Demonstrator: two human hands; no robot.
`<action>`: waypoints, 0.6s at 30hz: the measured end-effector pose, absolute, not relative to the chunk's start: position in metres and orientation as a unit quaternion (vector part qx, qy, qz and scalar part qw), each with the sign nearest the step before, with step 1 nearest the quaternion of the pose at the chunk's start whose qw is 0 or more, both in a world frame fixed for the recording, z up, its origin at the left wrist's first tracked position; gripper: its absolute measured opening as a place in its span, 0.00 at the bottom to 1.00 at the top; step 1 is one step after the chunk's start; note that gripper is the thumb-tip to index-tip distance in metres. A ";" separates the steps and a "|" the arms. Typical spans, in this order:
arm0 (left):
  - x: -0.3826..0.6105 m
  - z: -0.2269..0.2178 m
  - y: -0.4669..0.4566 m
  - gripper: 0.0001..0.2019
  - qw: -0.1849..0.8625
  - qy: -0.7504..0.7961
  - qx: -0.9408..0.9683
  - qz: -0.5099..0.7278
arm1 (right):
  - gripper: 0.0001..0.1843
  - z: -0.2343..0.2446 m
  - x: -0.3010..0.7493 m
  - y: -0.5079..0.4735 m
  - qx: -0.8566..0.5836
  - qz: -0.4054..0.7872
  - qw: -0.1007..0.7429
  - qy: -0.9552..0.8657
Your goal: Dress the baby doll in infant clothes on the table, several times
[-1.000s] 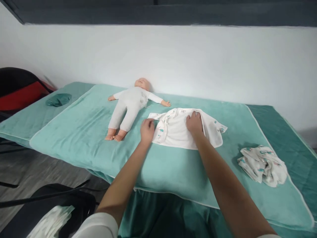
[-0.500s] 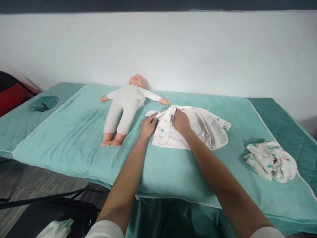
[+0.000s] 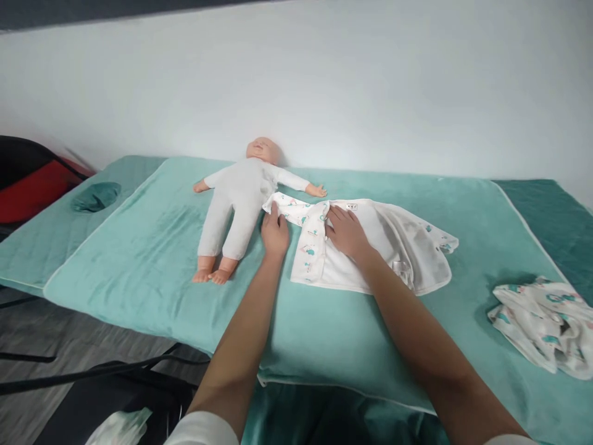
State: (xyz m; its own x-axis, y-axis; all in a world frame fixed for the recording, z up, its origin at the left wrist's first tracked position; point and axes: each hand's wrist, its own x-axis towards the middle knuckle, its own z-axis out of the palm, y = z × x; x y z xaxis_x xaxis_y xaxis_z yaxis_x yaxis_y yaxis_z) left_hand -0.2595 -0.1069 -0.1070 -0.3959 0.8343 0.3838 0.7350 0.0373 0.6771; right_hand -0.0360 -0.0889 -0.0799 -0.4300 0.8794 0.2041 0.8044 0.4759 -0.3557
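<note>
A white baby shirt (image 3: 333,259) with small coloured prints is spread on the green cover, its front lying open and its plain inside showing. My left hand (image 3: 275,233) has its fingers closed on the end of one sleeve, which stretches out to the left. On the shirt near the collar rests my right hand (image 3: 349,233), fingers laid fairly flat and thumb apart. Just left of the shirt a baby doll (image 3: 239,191) in a white body lies on its back, arms spread. The sleeve end comes close to the doll's side.
A crumpled printed white cloth garment (image 3: 549,321) lies at the right. The green padded bed (image 3: 139,247) has a hole at its left end and meets a white wall (image 3: 296,86). A black chair (image 3: 115,402) with a pale cloth on it stands at lower left.
The sleeve under my left hand has been drawn out straighter to the left and lies flatter. My right hand stays on the shirt near the collar. The view has shifted slightly.
</note>
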 end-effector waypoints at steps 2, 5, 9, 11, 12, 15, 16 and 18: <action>-0.259 -0.106 -0.106 0.25 0.051 0.731 0.547 0.405 | 0.28 -0.080 -0.037 -0.088 -0.522 0.097 0.200 -0.824; -0.258 -0.103 -0.109 0.21 0.028 0.739 0.541 0.401 | 0.25 -0.080 -0.034 -0.084 -0.537 0.135 0.240 -0.797; -0.256 -0.096 -0.120 0.18 0.015 0.764 0.505 0.401 | 0.30 -0.082 -0.026 -0.081 -0.513 0.316 0.330 -0.727; -0.254 -0.094 -0.129 0.17 0.015 0.774 0.494 0.397 | 0.36 -0.084 -0.024 -0.082 -0.497 0.373 0.351 -0.701; -0.253 -0.093 -0.134 0.16 0.021 0.771 0.495 0.400 | 0.39 -0.084 -0.024 -0.083 -0.490 0.382 0.354 -0.699; -0.245 -0.089 -0.154 0.14 0.075 0.727 0.527 0.434 | 0.44 -0.086 -0.024 -0.083 -0.464 0.396 0.357 -0.707; -0.241 -0.087 -0.163 0.13 0.095 0.703 0.544 0.448 | 0.45 -0.086 -0.024 -0.082 -0.454 0.406 0.362 -0.706; -0.230 -0.083 -0.185 0.12 0.111 0.659 0.585 0.460 | 0.45 -0.087 -0.025 -0.080 -0.438 0.424 0.373 -0.699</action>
